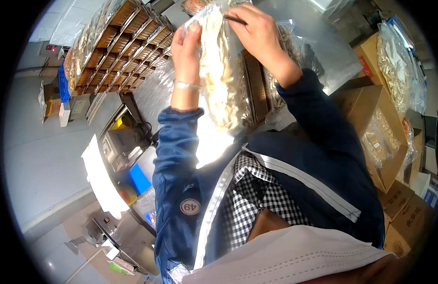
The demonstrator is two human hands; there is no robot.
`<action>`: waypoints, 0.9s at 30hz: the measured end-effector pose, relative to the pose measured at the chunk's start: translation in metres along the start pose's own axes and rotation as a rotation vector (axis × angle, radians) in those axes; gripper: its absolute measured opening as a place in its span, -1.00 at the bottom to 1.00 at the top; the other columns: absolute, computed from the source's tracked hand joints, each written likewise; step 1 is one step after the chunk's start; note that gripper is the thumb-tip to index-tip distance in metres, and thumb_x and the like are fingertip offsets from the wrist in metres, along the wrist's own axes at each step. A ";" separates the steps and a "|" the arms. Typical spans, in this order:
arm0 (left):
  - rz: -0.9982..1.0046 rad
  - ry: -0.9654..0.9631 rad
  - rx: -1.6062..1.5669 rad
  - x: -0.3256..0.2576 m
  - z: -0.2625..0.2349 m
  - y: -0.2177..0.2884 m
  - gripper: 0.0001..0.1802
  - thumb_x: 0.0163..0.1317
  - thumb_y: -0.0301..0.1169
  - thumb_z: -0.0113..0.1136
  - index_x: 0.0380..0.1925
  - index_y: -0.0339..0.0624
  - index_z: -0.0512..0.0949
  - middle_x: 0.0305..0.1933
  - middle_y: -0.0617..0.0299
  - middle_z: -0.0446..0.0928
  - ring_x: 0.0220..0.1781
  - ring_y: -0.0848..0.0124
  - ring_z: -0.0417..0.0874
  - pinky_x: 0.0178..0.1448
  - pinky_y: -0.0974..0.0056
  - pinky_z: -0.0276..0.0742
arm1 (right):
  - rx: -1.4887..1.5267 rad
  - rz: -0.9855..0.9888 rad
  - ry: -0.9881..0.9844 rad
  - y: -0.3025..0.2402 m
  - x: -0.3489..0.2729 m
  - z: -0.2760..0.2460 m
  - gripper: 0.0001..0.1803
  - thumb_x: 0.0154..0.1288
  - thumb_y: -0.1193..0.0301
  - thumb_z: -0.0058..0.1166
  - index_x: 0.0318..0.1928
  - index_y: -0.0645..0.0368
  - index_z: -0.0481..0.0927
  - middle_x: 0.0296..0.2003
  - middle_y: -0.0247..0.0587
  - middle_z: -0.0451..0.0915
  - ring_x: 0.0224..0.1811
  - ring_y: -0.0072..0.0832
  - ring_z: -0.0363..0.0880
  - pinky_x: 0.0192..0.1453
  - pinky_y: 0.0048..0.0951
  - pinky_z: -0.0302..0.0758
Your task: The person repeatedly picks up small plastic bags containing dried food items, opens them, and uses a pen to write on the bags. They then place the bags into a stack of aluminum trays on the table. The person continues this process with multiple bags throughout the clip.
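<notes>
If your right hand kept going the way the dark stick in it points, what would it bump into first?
The clear bag. The dark stick in the right hand points at its top end. They may be touching already; depth is hard to tell here.

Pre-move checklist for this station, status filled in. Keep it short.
1. Left hand on the clear plastic bag: ok, gripping its left edge near the top.
2. Right hand holding the slim dark stick: ok, held near the bag's top.
3. Bag mouth sealed or open: cannot tell, unclear near the picture's upper edge.
4. Bag's pale contents readable: not ok, glare washes out much of them.
5. Left wrist bare: not ok, a pale band circles it.
6. Cardboard box at the right open: ok, bagged goods visible inside.
</notes>
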State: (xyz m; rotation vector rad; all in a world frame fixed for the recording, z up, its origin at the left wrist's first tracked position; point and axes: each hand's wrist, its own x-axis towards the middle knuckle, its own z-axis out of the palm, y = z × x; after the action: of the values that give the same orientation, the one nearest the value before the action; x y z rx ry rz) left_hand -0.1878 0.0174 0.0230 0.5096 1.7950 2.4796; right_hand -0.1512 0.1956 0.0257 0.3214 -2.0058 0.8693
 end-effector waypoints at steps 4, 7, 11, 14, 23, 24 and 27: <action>-0.020 0.076 -0.035 0.006 0.017 -0.025 -0.52 0.32 -0.12 0.27 -0.02 -0.35 0.50 -0.15 0.24 0.58 -0.15 0.51 0.51 -0.02 0.37 0.43 | 0.116 0.128 -0.025 0.009 0.004 0.001 -0.73 0.33 0.26 0.14 -0.18 0.23 0.61 -0.27 -0.02 0.63 -0.17 0.04 0.61 -0.11 -0.12 0.55; -0.169 0.051 0.149 -0.007 0.007 -0.042 -0.46 0.33 -0.07 0.25 -0.02 -0.41 0.51 -0.05 0.16 0.59 -0.08 0.47 0.56 0.02 0.33 0.49 | 0.049 0.268 -0.222 0.006 -0.025 -0.003 -0.73 0.33 0.26 0.14 -0.18 0.23 0.58 -0.25 0.01 0.61 -0.18 0.06 0.61 -0.13 -0.09 0.53; -0.120 -0.048 0.481 0.017 -0.028 -0.068 -0.38 0.28 -0.02 0.28 -0.05 -0.50 0.58 0.03 0.07 0.61 -0.02 0.42 0.59 0.10 0.36 0.48 | -0.183 0.303 -0.314 0.010 -0.045 0.017 -0.76 0.34 0.30 0.10 -0.19 0.24 0.58 -0.21 0.01 0.62 -0.18 0.02 0.63 -0.11 -0.06 0.54; -0.175 -0.191 0.641 0.032 -0.036 -0.054 -0.35 0.26 -0.04 0.30 0.03 -0.51 0.57 0.08 -0.01 0.62 0.02 0.36 0.64 0.10 0.37 0.50 | -0.177 0.291 -0.287 0.015 -0.052 0.032 -0.75 0.34 0.28 0.09 -0.22 0.24 0.58 -0.24 -0.04 0.63 -0.22 0.00 0.63 -0.13 -0.07 0.55; -0.299 -0.603 0.922 0.045 -0.064 -0.041 -0.41 0.26 0.15 0.21 0.02 -0.11 0.65 -0.21 0.09 0.70 -0.16 0.30 0.67 -0.03 0.24 0.54 | 0.158 0.363 -0.397 -0.016 -0.081 0.060 -0.69 0.35 0.21 0.14 -0.19 0.23 0.66 -0.34 0.07 0.65 -0.26 0.01 0.64 -0.16 -0.13 0.55; -0.272 -0.587 0.959 0.036 -0.064 -0.047 -0.42 0.26 0.15 0.21 -0.02 -0.12 0.66 -0.22 0.07 0.70 -0.16 0.26 0.67 -0.02 0.21 0.54 | 0.243 0.379 -0.383 -0.009 -0.092 0.055 -0.67 0.37 0.19 0.13 -0.15 0.24 0.66 -0.33 0.07 0.66 -0.27 -0.01 0.65 -0.15 -0.18 0.56; -0.060 -0.407 1.064 0.014 -0.055 -0.024 -0.57 0.25 0.00 0.23 -0.20 -0.17 0.66 -0.31 0.04 0.68 -0.27 0.22 0.67 -0.10 0.18 0.54 | 0.560 0.807 -0.535 -0.004 -0.096 0.014 -0.58 0.44 0.12 0.11 0.03 0.22 0.66 -0.15 -0.13 0.73 -0.10 -0.52 0.66 0.02 -0.45 0.53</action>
State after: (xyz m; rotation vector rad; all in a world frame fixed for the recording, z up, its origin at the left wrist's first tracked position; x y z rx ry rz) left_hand -0.2206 -0.0225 -0.0112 0.8600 2.6823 1.0523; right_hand -0.1036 0.1732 -0.0559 0.0259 -2.3716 2.0409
